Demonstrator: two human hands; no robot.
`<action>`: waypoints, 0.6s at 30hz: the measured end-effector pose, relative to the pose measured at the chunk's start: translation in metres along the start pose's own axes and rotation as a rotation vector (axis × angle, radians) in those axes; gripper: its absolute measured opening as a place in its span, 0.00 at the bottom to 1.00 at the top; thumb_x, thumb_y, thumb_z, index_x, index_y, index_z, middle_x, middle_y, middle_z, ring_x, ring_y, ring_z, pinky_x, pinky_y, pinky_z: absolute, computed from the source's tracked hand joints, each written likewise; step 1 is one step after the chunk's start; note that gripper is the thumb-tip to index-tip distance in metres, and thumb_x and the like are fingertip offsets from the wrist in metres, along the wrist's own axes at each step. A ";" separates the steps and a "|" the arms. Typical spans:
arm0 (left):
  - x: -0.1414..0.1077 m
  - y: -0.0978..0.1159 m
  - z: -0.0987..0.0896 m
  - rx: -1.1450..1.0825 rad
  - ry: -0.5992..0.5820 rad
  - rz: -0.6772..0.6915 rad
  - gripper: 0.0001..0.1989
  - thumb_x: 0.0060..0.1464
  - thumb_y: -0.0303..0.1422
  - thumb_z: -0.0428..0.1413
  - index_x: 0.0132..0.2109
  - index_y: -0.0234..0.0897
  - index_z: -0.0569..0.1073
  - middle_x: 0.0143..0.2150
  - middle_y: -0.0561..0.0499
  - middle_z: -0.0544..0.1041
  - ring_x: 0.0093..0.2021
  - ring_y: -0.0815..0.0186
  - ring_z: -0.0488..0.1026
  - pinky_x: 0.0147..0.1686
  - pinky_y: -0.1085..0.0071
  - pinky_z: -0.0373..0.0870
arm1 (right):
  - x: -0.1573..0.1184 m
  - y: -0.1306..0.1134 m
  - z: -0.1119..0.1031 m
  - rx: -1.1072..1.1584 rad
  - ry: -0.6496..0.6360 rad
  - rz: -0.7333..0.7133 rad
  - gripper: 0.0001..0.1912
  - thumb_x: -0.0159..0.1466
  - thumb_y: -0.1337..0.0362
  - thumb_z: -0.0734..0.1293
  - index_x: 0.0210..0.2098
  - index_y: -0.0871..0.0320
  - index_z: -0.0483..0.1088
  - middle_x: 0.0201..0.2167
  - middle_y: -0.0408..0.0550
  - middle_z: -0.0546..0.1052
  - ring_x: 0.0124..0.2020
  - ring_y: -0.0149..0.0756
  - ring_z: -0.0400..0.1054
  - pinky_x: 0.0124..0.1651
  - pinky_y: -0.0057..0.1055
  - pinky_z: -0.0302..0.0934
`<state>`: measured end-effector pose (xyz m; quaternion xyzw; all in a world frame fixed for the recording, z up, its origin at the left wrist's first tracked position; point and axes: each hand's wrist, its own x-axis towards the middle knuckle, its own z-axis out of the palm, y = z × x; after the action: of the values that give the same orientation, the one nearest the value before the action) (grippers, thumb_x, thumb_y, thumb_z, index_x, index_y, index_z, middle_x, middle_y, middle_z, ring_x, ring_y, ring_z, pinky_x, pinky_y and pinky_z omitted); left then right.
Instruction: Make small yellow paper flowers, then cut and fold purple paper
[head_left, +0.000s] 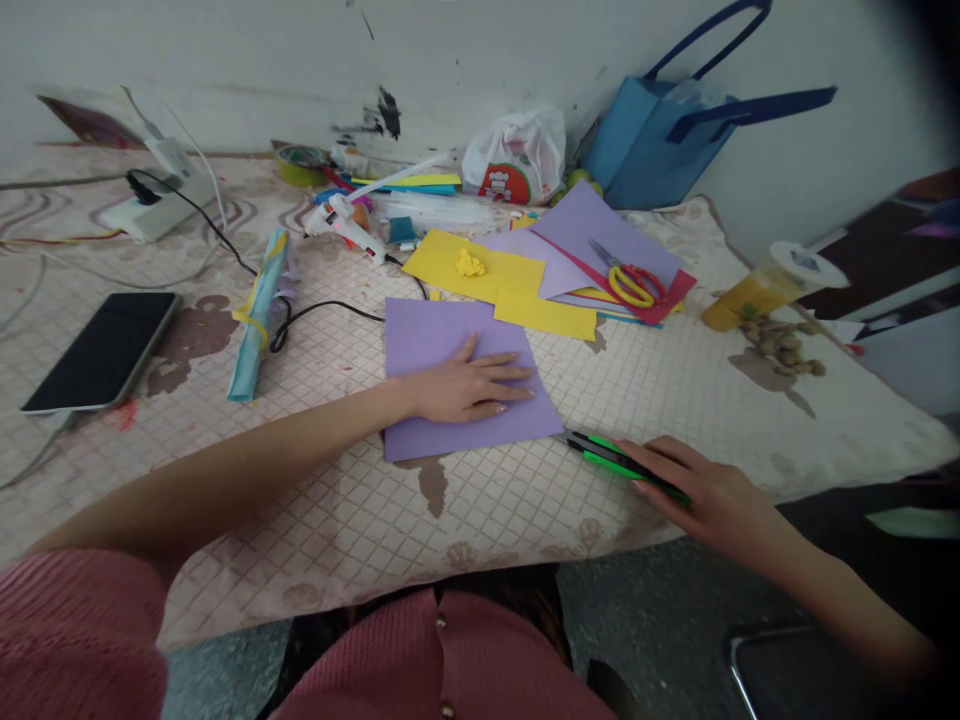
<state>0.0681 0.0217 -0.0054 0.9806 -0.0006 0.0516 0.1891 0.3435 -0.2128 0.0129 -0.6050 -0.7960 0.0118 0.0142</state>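
My left hand [472, 385] lies flat on a sheet of purple paper [420, 340], its fingers spread and pointing right. In my right hand [705, 495] is a green and black utility knife [611, 455], gripped by its handle. The knife's tip points left and meets the lower right corner of the purple sheet; whether the blade touches the paper I cannot tell. Behind the sheet lie yellow papers [559, 315] with a small crumpled yellow piece [470, 263] on them. Scissors [634, 285] with red and yellow handles rest on more purple paper [592, 235].
A glue gun [349, 230] trails a black cord under the purple sheet. To the left are a rolled blue paper piece [259, 320], a phone [105, 350] and a power strip [161, 195]. A cup of orange drink [757, 290], a blue bag [656, 140] and a plastic bag [517, 160] stand farther back.
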 end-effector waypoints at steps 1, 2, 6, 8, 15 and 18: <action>0.000 0.000 0.000 0.003 0.000 -0.001 0.22 0.64 0.39 0.40 0.64 0.49 0.57 0.68 0.50 0.52 0.68 0.55 0.45 0.60 0.42 0.23 | 0.000 -0.002 0.000 -0.019 0.004 0.003 0.24 0.68 0.57 0.55 0.61 0.55 0.56 0.43 0.53 0.71 0.33 0.37 0.73 0.27 0.30 0.68; 0.000 0.001 0.000 0.011 -0.004 -0.002 0.22 0.64 0.39 0.40 0.64 0.49 0.57 0.68 0.50 0.52 0.68 0.55 0.45 0.60 0.42 0.22 | 0.000 -0.004 0.000 -0.038 0.007 0.005 0.24 0.68 0.57 0.54 0.61 0.55 0.56 0.42 0.53 0.72 0.32 0.36 0.73 0.25 0.30 0.68; 0.000 0.000 0.002 0.058 -0.016 -0.002 0.23 0.64 0.40 0.38 0.64 0.50 0.55 0.69 0.51 0.50 0.68 0.56 0.44 0.60 0.43 0.21 | -0.002 -0.009 0.004 -0.062 0.023 -0.008 0.23 0.68 0.58 0.54 0.61 0.56 0.57 0.41 0.53 0.72 0.31 0.35 0.72 0.25 0.28 0.67; -0.001 0.000 0.002 0.071 -0.011 0.002 0.23 0.64 0.40 0.38 0.64 0.50 0.55 0.69 0.51 0.50 0.68 0.55 0.44 0.61 0.43 0.22 | -0.003 -0.010 0.006 -0.055 0.035 -0.016 0.23 0.69 0.58 0.54 0.61 0.57 0.57 0.40 0.53 0.72 0.31 0.35 0.72 0.25 0.28 0.67; -0.001 0.000 0.002 0.070 -0.019 0.007 0.23 0.64 0.39 0.37 0.65 0.50 0.54 0.69 0.51 0.50 0.68 0.55 0.44 0.61 0.43 0.22 | -0.004 -0.012 0.009 -0.049 0.053 -0.012 0.23 0.68 0.59 0.54 0.61 0.58 0.57 0.41 0.53 0.72 0.30 0.35 0.72 0.27 0.31 0.68; 0.000 -0.001 0.002 0.056 -0.020 0.007 0.23 0.64 0.40 0.38 0.65 0.50 0.55 0.69 0.51 0.50 0.68 0.55 0.44 0.60 0.43 0.22 | -0.004 -0.013 0.009 -0.035 0.038 -0.012 0.23 0.68 0.58 0.54 0.62 0.57 0.56 0.41 0.53 0.72 0.31 0.35 0.72 0.27 0.30 0.68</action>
<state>0.0680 0.0215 -0.0079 0.9860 -0.0044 0.0425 0.1613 0.3321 -0.2205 0.0047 -0.6005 -0.7993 -0.0136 0.0190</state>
